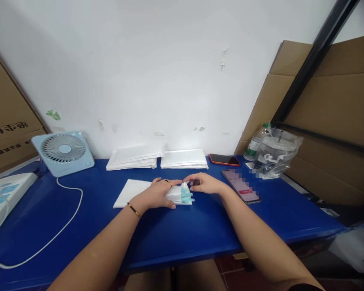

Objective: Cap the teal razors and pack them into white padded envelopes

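A small bundle of white pieces with teal ends (186, 195) lies on a flat white packet (129, 192) near the middle of the blue table. My left hand (157, 193) spans the bundle's white part, with its thumb on the near side and fingers on the far side. At the bundle's far right corner, the curled index finger and thumb of my right hand (204, 183) close around a white tip. What kind of pieces these are is too small to tell. My left hand partly covers the packet.
Two stacks of white packets, the left stack (133, 157) and the right stack (184, 158), lie by the wall. A red-edged phone (224, 159), a lit phone (241, 186), a bottle (253, 145) and a bagged cup (274, 153) are rightward. Leftward are a fan (63, 151) and power strip (9, 198).
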Action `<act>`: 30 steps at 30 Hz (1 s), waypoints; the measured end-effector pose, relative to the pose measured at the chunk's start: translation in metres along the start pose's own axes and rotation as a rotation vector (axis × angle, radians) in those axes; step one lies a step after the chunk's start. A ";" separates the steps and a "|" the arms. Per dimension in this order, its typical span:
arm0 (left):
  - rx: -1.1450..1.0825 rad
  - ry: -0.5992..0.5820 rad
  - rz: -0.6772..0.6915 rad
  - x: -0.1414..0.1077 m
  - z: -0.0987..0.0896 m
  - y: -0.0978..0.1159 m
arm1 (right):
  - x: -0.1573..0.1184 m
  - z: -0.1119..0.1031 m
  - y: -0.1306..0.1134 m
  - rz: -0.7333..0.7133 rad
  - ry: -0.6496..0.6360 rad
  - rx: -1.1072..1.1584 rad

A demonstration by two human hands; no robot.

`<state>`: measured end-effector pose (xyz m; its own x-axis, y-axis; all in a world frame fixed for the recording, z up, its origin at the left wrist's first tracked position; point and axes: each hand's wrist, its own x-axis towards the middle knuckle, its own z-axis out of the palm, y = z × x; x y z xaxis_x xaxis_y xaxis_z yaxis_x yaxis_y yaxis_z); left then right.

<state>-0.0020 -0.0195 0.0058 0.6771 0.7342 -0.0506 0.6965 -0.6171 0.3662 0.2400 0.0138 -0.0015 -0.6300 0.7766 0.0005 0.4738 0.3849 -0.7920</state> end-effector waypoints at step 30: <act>0.208 0.600 -0.114 -0.126 0.079 0.060 | -0.010 0.087 -0.055 -0.357 0.051 -0.305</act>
<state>-0.0265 -0.1715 -0.0396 0.3877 0.7920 0.4716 0.8286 -0.5236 0.1981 0.1670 -0.0587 -0.0110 -0.7591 0.5896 0.2759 0.3970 0.7552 -0.5217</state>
